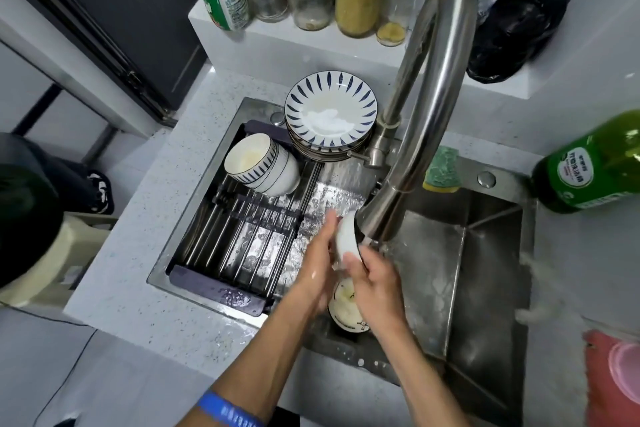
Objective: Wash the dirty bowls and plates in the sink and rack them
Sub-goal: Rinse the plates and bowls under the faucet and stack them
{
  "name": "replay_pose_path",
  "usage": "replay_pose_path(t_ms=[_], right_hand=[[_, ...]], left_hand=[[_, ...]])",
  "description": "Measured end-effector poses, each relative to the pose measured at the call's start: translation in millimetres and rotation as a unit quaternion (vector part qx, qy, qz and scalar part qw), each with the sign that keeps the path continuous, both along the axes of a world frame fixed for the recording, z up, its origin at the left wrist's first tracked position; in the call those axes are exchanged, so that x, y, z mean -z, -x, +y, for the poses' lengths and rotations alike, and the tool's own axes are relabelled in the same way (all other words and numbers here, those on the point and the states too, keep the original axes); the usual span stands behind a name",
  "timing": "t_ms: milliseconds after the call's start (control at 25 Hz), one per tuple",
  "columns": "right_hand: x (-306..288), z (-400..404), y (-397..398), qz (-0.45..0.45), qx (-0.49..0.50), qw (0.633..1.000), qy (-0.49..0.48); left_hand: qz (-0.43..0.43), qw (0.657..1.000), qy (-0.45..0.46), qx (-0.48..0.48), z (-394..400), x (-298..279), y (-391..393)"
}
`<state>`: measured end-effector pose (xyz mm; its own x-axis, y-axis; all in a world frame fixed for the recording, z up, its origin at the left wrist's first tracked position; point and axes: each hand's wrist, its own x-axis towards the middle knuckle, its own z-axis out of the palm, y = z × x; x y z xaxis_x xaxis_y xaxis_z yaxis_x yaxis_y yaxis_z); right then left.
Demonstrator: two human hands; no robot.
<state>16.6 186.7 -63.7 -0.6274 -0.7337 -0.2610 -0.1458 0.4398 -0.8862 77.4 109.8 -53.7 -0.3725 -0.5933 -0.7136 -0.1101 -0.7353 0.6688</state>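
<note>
A speckled pale counter [145, 253] frames a steel sink [485, 288], with a slatted roll-up rack [242, 239] across its left half. Near the middle, under the curved brushed-steel faucet [433, 97], a white bowl [346, 239] is tilted on edge; the left hand [318, 263] cups its back with fingers together, the right hand [375, 281] pinches its near rim. Best to turn it slowly so water sweeps the glazed inside, gripping firmly since wet glaze slips. Another bowl [346, 305] waits below. Nested bowls [263, 163] lie on the far rack; striped plates [330, 111] stack just beyond.
</note>
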Motion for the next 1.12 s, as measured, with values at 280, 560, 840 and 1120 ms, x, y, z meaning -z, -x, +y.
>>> replay_pose_path(t_ms=[280, 560, 840, 1120], right_hand=[[-1.4, 8.0, 17.8, 0.301, -0.357, 0.880, -0.082], [-5.0, 6.0, 22.2, 0.310, -0.352, 0.875, -0.120], [-2.3, 10.6, 21.7, 0.250, -0.230, 0.940, -0.021], [-2.7, 3.7, 39.2, 0.381, -0.382, 0.841, -0.032]], left_hand=[[-0.106, 0.994, -0.007, -0.032, -13.7, 13.2, 3.2], [-0.081, 0.997, -0.007, -0.010, -15.2, 18.3, 3.9], [-0.116, 0.986, 0.101, 0.061, -16.5, -2.8, 11.6], [-0.090, 0.989, -0.009, 0.117, -5.5, 8.0, -3.3]])
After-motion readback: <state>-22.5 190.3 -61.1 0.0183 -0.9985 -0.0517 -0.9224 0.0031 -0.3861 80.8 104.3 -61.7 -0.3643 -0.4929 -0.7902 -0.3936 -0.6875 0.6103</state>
